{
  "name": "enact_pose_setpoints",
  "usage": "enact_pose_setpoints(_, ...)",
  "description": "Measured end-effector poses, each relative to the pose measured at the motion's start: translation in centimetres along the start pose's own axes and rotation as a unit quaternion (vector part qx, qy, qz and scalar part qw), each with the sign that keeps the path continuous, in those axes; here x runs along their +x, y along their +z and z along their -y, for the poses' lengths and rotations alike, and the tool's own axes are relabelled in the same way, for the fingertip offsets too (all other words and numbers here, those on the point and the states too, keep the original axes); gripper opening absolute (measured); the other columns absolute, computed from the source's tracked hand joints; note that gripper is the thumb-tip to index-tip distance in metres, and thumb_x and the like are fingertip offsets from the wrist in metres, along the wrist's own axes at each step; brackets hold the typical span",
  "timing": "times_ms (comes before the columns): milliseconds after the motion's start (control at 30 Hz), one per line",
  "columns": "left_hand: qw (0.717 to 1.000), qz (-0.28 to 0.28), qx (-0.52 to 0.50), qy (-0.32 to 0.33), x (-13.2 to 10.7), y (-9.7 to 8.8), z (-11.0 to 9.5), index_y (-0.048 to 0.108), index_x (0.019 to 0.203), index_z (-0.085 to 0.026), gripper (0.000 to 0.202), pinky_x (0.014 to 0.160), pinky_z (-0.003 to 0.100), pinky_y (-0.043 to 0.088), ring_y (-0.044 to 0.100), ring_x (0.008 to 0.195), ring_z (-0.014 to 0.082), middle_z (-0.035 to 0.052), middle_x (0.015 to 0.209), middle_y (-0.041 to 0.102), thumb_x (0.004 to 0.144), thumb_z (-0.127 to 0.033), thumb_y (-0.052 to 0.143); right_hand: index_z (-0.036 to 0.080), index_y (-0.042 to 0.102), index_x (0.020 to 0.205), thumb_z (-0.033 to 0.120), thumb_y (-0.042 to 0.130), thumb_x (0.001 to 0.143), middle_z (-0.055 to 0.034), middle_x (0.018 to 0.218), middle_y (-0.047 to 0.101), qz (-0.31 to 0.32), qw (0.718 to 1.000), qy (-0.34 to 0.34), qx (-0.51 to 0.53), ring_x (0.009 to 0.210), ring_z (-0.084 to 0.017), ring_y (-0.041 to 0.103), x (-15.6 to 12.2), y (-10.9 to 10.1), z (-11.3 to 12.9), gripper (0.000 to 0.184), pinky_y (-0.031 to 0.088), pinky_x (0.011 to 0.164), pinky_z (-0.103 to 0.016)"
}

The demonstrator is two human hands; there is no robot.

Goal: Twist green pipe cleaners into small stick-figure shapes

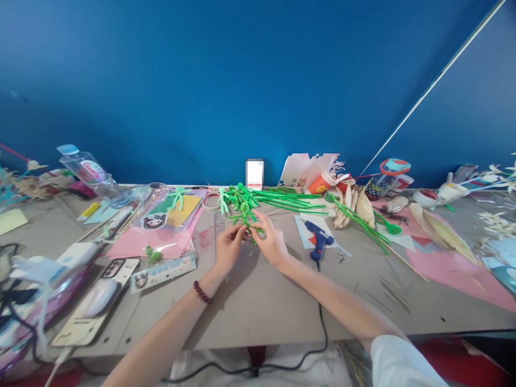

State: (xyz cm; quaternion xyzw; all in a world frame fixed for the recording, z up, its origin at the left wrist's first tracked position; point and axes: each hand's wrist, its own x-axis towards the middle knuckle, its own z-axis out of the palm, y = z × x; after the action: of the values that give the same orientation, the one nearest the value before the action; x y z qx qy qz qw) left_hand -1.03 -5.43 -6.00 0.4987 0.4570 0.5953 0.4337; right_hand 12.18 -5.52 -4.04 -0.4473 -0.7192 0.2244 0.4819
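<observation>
Both my hands meet over the middle of the table, fingertips pinched on a green pipe cleaner piece (245, 219). My left hand (229, 246) wears a dark red beaded bracelet (202, 292) at the wrist and grips the piece from the left. From the right, my right hand (271, 243) holds it between thumb and fingers. Just beyond them lies a pile of green pipe cleaners (282, 200), their long stems pointing right. A blue glue gun (321, 237) rests on a white card to the right of my right hand. Fingertips partly hide the held piece.
Behind the pile a phone (255, 174) stands against the blue wall. Pink sheets and a plastic pouch (155, 221) lie left, near a phone with a mouse (100, 297) on it. Paper cups (320, 184) and dried husks (365, 207) sit right. The glue gun's cord (321, 322) runs over the front edge.
</observation>
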Motion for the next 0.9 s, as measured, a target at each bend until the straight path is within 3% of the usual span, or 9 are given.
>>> enact_pose_setpoints(200,0.998,-0.015,-0.053,-0.039,-0.1,0.5,-0.8,0.069,0.080,-0.016,0.031,0.063,0.032,0.052,0.065,0.065,0.0184,0.0060,0.078,0.071,0.062,-0.040,0.071,0.026,0.044,0.126,0.022,0.047,0.084,-0.0020,0.096,0.068,-0.010,1.000,0.010,0.010,0.091,-0.017,0.064,0.3,-0.3,-0.1,0.043,0.049,0.083,-0.031)
enact_pose_setpoints(400,0.998,-0.025,-0.048,-0.033,-0.3,0.2,-0.1,0.066,0.081,-0.015,0.030,0.065,0.032,0.053,0.067,0.066,0.0191,0.0059,0.074,0.071,0.064,-0.039,0.070,0.023,0.049,0.119,0.019,0.050,0.080,-0.0020,0.090,0.067,-0.017,0.996,0.026,0.078,0.084,-0.016,0.065,0.3,0.1,-0.2,0.039,0.050,0.081,-0.030)
enact_pose_setpoints(567,0.999,-0.026,0.022,0.016,-0.4,0.0,0.9,0.066,0.085,-0.016,0.025,0.067,0.032,0.054,0.067,0.071,0.0197,0.0058,0.077,0.070,0.071,-0.037,0.064,0.019,0.051,0.112,0.020,0.059,0.072,-0.0029,0.084,0.065,-0.019,0.978,0.100,0.180,0.081,-0.016,0.064,0.6,0.3,-0.1,0.040,0.051,0.079,-0.031)
enact_pose_setpoints(733,0.995,-0.054,0.072,0.050,-0.6,0.0,1.2,0.066,0.081,-0.019,0.018,0.065,0.031,0.053,0.068,0.072,0.0207,0.0043,0.078,0.069,0.070,-0.034,0.065,0.019,0.051,0.108,0.027,0.063,0.070,-0.0021,0.077,0.066,-0.032,0.952,0.190,0.238,0.069,-0.016,0.063,0.3,0.5,0.4,0.040,0.053,0.067,-0.031)
enact_pose_setpoints(900,0.997,-0.038,0.060,0.035,-0.5,0.1,0.9,0.067,0.075,-0.020,0.014,0.067,0.030,0.052,0.066,0.070,0.0192,0.0031,0.073,0.069,0.072,-0.033,0.063,0.019,0.054,0.107,0.028,0.061,0.074,-0.0042,0.084,0.069,-0.055,0.964,0.161,0.204,0.073,-0.016,0.063,-0.6,1.2,0.6,0.035,0.052,0.072,-0.031)
